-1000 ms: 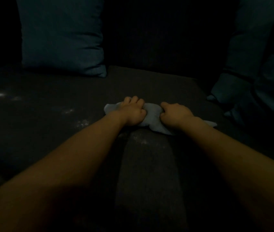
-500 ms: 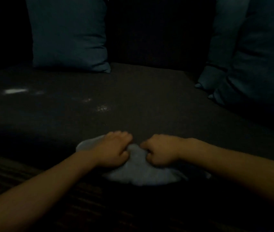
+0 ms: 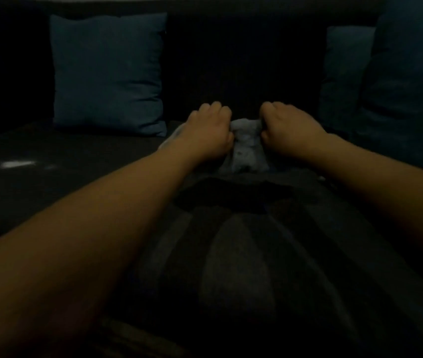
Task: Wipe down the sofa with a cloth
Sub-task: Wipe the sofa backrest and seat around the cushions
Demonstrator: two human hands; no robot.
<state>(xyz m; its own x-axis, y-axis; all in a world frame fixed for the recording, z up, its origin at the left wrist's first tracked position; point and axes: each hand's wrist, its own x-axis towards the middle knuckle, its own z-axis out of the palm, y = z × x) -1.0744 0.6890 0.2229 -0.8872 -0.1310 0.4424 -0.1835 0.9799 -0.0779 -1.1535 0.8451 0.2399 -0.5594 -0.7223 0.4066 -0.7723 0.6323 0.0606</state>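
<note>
The room is dim. A pale grey cloth (image 3: 247, 148) lies bunched on the dark sofa seat (image 3: 81, 182), far back near the backrest. My left hand (image 3: 206, 133) grips the cloth's left part with curled fingers. My right hand (image 3: 289, 127) grips its right part the same way. Both arms are stretched out forward over the seat. Parts of the cloth are hidden under my hands.
A blue cushion (image 3: 107, 73) leans against the dark backrest (image 3: 241, 60) at the left. Two more blue cushions (image 3: 401, 99) stand at the right. A pale smear (image 3: 18, 164) shows on the seat at the left. Wiped streaks mark the seat in front of me.
Both hands have pushed the cloth away from the seat's front edge to the back of the seat near the backrest. Their grip on the cloth is unchanged.
</note>
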